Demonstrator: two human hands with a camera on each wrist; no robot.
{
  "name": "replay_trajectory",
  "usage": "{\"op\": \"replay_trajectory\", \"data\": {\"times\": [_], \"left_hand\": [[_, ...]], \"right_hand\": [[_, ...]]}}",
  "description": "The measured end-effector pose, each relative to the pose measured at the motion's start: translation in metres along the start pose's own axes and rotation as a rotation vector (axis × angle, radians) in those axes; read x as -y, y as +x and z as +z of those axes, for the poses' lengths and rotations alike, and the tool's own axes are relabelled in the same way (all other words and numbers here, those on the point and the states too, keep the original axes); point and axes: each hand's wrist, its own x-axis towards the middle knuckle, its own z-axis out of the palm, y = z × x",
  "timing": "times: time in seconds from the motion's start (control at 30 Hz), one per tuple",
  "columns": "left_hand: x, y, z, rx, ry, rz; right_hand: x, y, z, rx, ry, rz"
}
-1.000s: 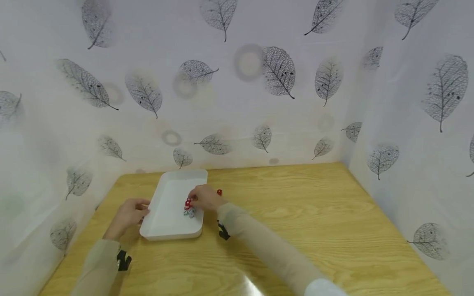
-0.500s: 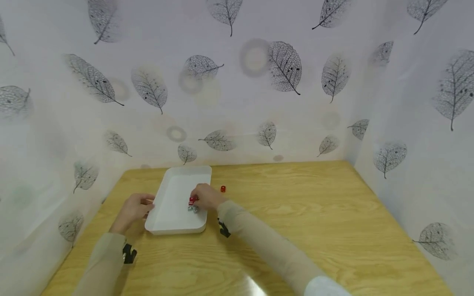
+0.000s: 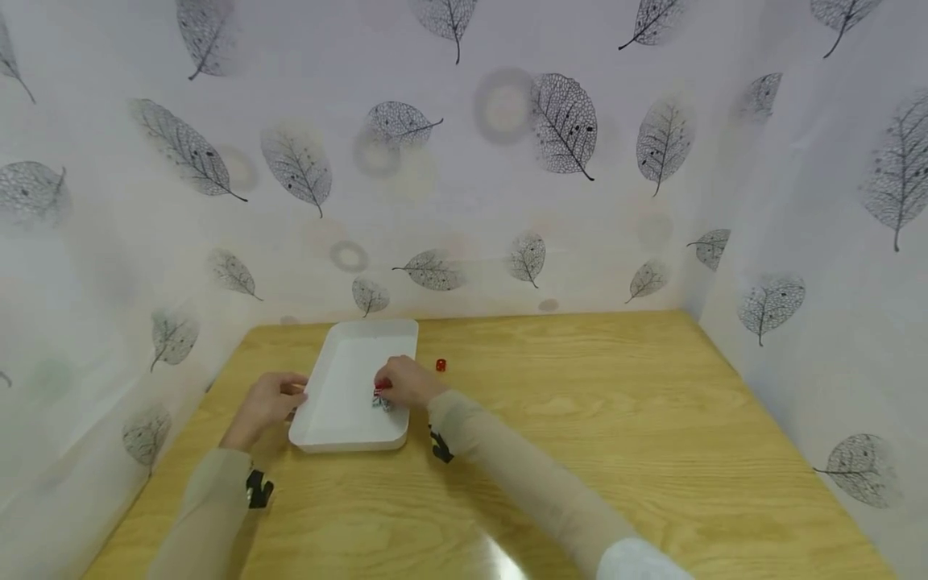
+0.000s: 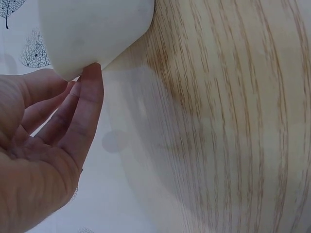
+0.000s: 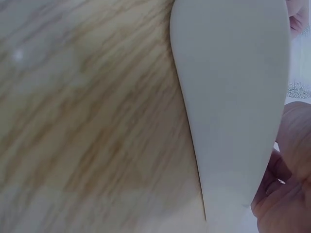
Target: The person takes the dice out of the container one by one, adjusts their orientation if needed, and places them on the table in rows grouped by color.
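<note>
Left of frame centre, right hand (image 3: 408, 382) fingers pinch red die (image 3: 379, 387) just above silvery pieces (image 3: 381, 402); left hand (image 3: 268, 400) grips white tray (image 3: 348, 445).

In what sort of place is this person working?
Probably a screened-off tabletop workspace: leaf-printed sheeting lines three sides of a wood-grain table, where a white tray sits.

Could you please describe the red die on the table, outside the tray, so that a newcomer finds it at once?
On the wooden table, find the white tray towards the left. Just past its right side, slightly beyond the right hand, lies the small red die. It sits alone on the wood, while the other red piece is within the tray, at that hand's fingers.
</note>
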Motion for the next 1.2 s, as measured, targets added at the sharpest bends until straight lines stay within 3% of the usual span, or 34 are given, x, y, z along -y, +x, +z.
{"op": "replay_trajectory", "data": {"times": [0.27,0.6,1.0,1.2], "left_hand": [[-0.0003,0.0009,0.0010,-0.011,0.019,0.002],[0.0005,0.0013,0.0023,-0.017,0.037,-0.004],[-0.0038,0.0008,0.0024,-0.018,0.062,-0.012],[-0.0026,0.0024,0.0028,-0.024,0.082,0.008]], "right_hand": [[0.0032,0.0005,0.0054,-0.036,-0.057,0.027],[0.0057,-0.0027,0.0073,-0.062,-0.055,0.022],[0.0077,-0.0015,0.0009,0.027,-0.023,0.028],[0.0065,0.0008,0.0051,0.029,-0.035,0.052]]}}
